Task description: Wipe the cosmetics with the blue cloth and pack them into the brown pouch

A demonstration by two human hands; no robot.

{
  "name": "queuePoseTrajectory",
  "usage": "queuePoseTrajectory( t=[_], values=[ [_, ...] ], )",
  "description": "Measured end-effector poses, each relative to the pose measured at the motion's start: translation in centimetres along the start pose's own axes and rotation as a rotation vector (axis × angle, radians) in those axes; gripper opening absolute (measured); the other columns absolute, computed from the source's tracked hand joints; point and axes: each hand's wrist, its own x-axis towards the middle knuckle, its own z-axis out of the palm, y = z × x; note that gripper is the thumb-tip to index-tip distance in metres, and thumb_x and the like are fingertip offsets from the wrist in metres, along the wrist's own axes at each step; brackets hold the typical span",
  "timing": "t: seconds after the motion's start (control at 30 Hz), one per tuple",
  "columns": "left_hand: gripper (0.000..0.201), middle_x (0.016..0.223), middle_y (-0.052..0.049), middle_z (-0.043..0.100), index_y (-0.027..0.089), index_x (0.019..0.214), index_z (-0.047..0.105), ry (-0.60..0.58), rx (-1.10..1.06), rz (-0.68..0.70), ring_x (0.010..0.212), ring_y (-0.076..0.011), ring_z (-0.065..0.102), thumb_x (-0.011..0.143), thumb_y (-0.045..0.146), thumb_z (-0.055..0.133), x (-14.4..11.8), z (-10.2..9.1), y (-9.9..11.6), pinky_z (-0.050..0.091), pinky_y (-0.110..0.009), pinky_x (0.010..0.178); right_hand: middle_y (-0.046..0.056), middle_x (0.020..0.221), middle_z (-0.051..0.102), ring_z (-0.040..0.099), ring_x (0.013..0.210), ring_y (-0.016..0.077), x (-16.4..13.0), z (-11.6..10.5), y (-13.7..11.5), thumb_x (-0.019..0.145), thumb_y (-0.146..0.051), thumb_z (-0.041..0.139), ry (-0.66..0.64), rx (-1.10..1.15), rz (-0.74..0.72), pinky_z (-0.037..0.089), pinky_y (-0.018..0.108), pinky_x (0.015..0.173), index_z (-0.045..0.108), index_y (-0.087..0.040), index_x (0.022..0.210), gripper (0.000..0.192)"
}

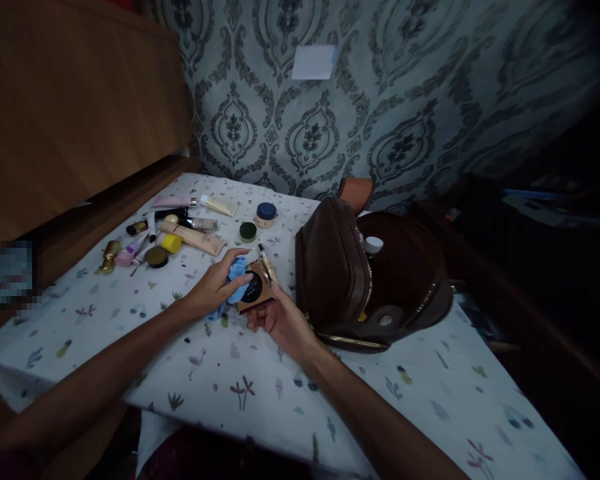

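Both hands (216,285) (286,325) hold a box (261,298), partly hiding a blue cloth (237,269).

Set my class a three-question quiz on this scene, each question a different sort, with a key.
1. Multiple choice: what does the left hand hold against the flat tan box with a black disc, which the right hand grips?
a) a yellow round jar
b) a crumpled light-blue cloth
c) a pink tube

2. True or false: a round white cap shows in the opening of the dark-brown leather bag.

3. Fill the gap: the round beige jar beside the small dark-green round pot has a ____ lid.

Key: 1. b; 2. True; 3. dark blue
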Motion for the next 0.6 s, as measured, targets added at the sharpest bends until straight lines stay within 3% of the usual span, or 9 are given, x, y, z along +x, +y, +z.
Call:
queuePoseTrajectory(
  t=[0.07, 0.17, 0.33, 0.43, 0.6],
  values=[
    [0.047, 0.099, -0.005, 0.066, 0.019, 0.132, 0.048, 0.050, 0.032, -0.010, 0.087, -0.0222, 0.064, 0.097, 0.050, 0.044, 0.1, 0.0, 0.0, 0.048, -0.031, 0.080, 0.001, 0.066, 0.069, 0.061, 0.052, 0.0146, 0.1, -0.1, 0.1, 0.079, -0.068, 0.063, 0.004, 0.024, 0.000, 0.045, 0.025, 0.054, 0.058, -0.021, 0.092, 0.049],
    [0.042, 0.108, -0.008, 0.066, 0.018, 0.128, 0.051, 0.139, 0.166, 0.043, 0.096, -0.0239, 0.064, 0.099, 0.046, 0.040, -0.1, 0.4, 0.1, 0.049, -0.034, 0.085, 0.000, 0.065, 0.069, 0.063, 0.054, 0.0150, 0.4, -0.3, 0.4, 0.079, -0.068, 0.063, -0.019, 0.039, 0.005, 0.046, 0.025, 0.054, 0.054, -0.022, 0.094, 0.050],
    [0.036, 0.115, -0.011, 0.063, 0.018, 0.124, 0.055, 0.272, 0.434, 0.319, 0.110, -0.0263, 0.057, 0.101, 0.039, 0.038, -0.6, 1.4, 1.0, 0.048, -0.038, 0.090, -0.004, 0.066, 0.066, 0.064, 0.052, 0.0140, 0.4, -0.2, 1.0, 0.078, -0.067, 0.067, -0.055, -0.002, -0.028, 0.045, 0.023, 0.049, 0.050, -0.023, 0.101, 0.052],
    [0.035, 0.116, -0.012, 0.060, 0.017, 0.124, 0.055, 0.299, 0.437, 0.392, 0.108, -0.0250, 0.056, 0.101, 0.038, 0.039, -0.6, 1.6, 1.3, 0.050, -0.036, 0.086, -0.006, 0.066, 0.064, 0.065, 0.053, 0.0136, 0.1, 0.1, 1.0, 0.080, -0.061, 0.069, -0.072, -0.039, -0.039, 0.046, 0.022, 0.048, 0.051, -0.024, 0.107, 0.049],
    [0.038, 0.118, -0.016, 0.058, 0.012, 0.129, 0.049, 0.366, 0.325, 0.365, 0.112, -0.0259, 0.055, 0.101, 0.037, 0.040, -0.4, 1.6, 1.0, 0.047, -0.043, 0.098, -0.004, 0.069, 0.066, 0.067, 0.056, 0.0142, 0.1, 0.1, 1.2, 0.078, -0.061, 0.072, -0.090, 0.024, -0.022, 0.049, 0.023, 0.051, 0.052, -0.024, 0.110, 0.052]
  ],
)
